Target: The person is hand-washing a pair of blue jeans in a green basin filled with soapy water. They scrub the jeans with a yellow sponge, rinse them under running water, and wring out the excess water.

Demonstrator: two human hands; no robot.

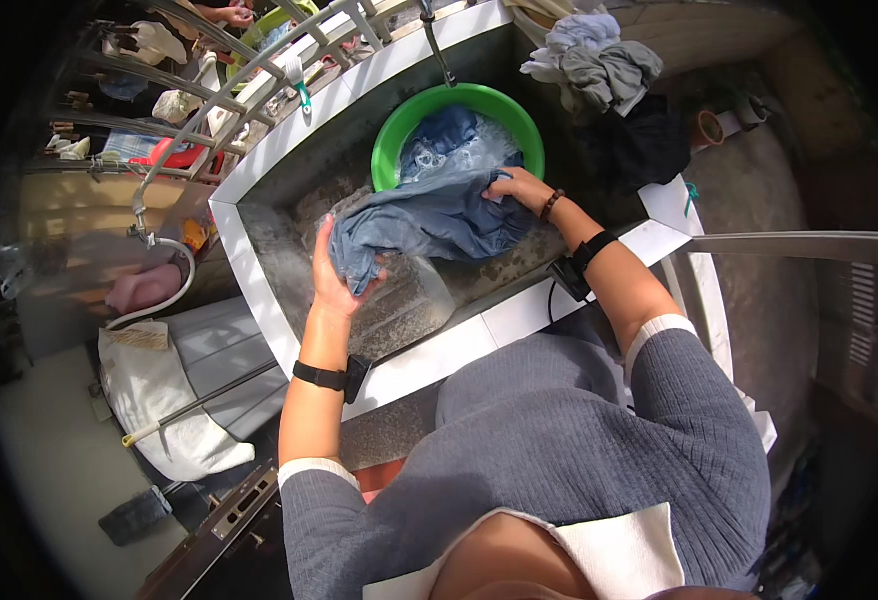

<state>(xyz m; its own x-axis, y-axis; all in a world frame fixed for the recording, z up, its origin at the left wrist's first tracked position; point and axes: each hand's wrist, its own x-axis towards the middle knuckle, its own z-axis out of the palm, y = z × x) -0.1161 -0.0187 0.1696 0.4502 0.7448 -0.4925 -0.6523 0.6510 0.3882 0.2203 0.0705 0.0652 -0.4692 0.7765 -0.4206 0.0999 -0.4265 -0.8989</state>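
A wet blue garment (431,217) is stretched between my two hands above the floor of a tiled sink (240,240). My left hand (337,277) cups its bunched end from below. At the other end, my right hand (517,189) grips the cloth near the rim of a green plastic basin (385,161). Inside the basin, more blue cloth (446,131) lies in sudsy water, partly hidden by the garment. Below the hands, a ridged translucent washboard (409,307) rests in the sink.
A tap (442,52) reaches over the basin. White and grey cloths (596,64) are heaped at the far right, above dark cloth (637,146). A brush (298,86) lies on the tiled ledge by metal railings (206,97). At left hangs a white hose (183,270). Another person's hand (235,15) shows beyond the railings.
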